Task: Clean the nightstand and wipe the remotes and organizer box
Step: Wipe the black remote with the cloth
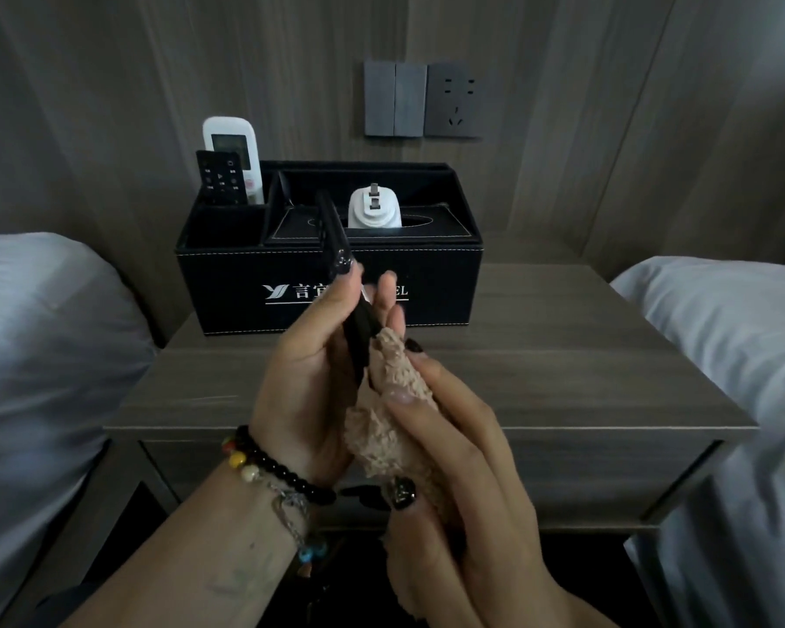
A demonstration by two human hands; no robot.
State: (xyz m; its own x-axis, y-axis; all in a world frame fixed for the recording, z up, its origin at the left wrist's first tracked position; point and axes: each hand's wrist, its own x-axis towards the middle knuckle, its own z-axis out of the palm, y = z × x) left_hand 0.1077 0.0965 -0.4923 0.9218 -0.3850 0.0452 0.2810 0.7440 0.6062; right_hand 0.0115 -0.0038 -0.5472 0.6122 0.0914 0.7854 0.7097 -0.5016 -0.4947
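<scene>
Grey wood nightstand worktop (563, 355), black stitched organizer box (227, 283) at its back holding a white remote (232, 142) and small black remote (221, 176), left hand (309, 369) gripping a slim black remote (359, 328) edge-on above the worktop, right hand (454, 451) pinching a tan fuzzy cloth (395, 378) against it

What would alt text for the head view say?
A left hand holds a black remote edge-on while the right hand rubs it with a tan cloth, above a nightstand bearing a black organizer box.
</scene>
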